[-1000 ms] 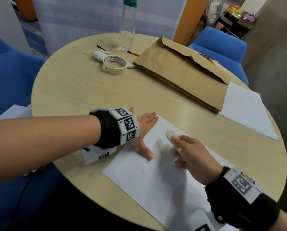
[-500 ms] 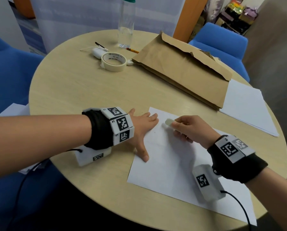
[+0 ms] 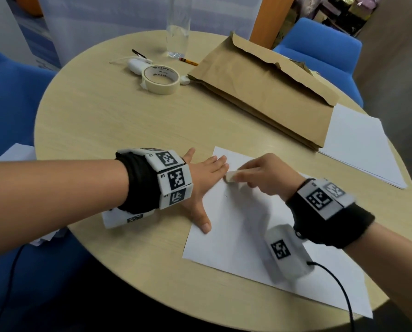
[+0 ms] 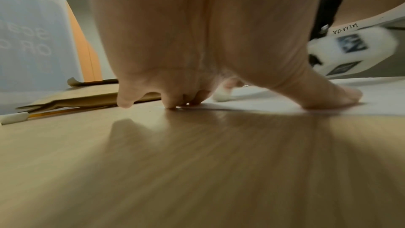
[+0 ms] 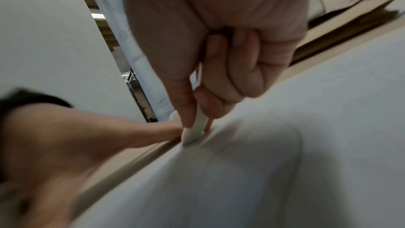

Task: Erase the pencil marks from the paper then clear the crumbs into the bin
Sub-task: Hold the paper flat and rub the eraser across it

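Right hand (image 3: 265,174) pinching eraser (image 3: 230,176)

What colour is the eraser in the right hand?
White eraser, clearest in the head view.

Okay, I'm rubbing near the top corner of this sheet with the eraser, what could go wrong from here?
1. The eraser is working right at the paper corner, close beside the left hand fingertips; a hard stroke toward the edge may crease or tear it.
2. The left hand pins only that left edge, so the far side could swivel.
3. No bin shows in view, so crumbs may scatter across the table.
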The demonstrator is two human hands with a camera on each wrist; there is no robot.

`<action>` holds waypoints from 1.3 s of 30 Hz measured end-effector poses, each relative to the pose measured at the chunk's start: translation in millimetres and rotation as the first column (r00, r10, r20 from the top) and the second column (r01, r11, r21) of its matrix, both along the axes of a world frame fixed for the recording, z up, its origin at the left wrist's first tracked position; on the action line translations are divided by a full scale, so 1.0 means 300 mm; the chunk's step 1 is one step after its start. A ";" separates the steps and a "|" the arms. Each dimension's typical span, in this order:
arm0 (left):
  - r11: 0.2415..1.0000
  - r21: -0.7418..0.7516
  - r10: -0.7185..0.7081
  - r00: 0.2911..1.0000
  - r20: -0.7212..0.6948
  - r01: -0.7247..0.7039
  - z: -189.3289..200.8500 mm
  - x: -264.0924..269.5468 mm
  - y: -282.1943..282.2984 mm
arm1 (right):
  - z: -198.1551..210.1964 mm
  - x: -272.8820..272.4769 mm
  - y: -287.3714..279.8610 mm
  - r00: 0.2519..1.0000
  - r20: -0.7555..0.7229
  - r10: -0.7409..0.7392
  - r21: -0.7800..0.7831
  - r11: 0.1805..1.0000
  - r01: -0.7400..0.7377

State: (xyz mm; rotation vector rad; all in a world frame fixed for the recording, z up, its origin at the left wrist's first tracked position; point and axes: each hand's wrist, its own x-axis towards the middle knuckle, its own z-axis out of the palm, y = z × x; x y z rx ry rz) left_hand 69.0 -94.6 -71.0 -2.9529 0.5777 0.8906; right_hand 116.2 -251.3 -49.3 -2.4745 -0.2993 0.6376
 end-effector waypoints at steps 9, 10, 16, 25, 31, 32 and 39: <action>1.000 0.012 0.003 1.000 -0.014 -0.003 -0.008 0.004 -0.001 | 0.006 -0.136 -0.007 0.974 -0.097 0.204 -0.056 0.976 -0.210; 1.000 0.014 0.001 1.000 -0.009 -0.001 -0.008 0.006 0.000 | 0.001 -0.099 0.000 0.992 -0.047 0.118 -0.041 0.992 -0.119; 1.000 0.013 0.005 1.000 0.011 -0.005 -0.019 0.004 0.002 | -0.015 -0.118 0.003 0.992 0.056 0.117 -0.052 0.992 -0.114; 1.000 0.025 0.001 1.000 0.008 -0.001 -0.009 0.002 -0.002 | 0.007 -0.111 0.007 0.999 0.045 0.027 0.007 1.000 -0.027; 1.000 0.015 -0.009 1.000 0.018 0.009 -0.014 0.002 0.001 | 0.011 -0.228 -0.042 0.943 -0.115 0.311 -0.128 0.937 -0.325; 1.000 0.015 -0.011 1.000 0.017 0.010 -0.013 0.002 0.002 | 0.017 -0.219 -0.040 0.947 -0.121 0.298 -0.122 0.942 -0.312; 0.999 0.035 -0.007 1.000 0.022 0.006 -0.007 -0.002 -0.002 | 0.000 -0.194 -0.008 0.980 0.044 0.196 -0.096 0.977 -0.191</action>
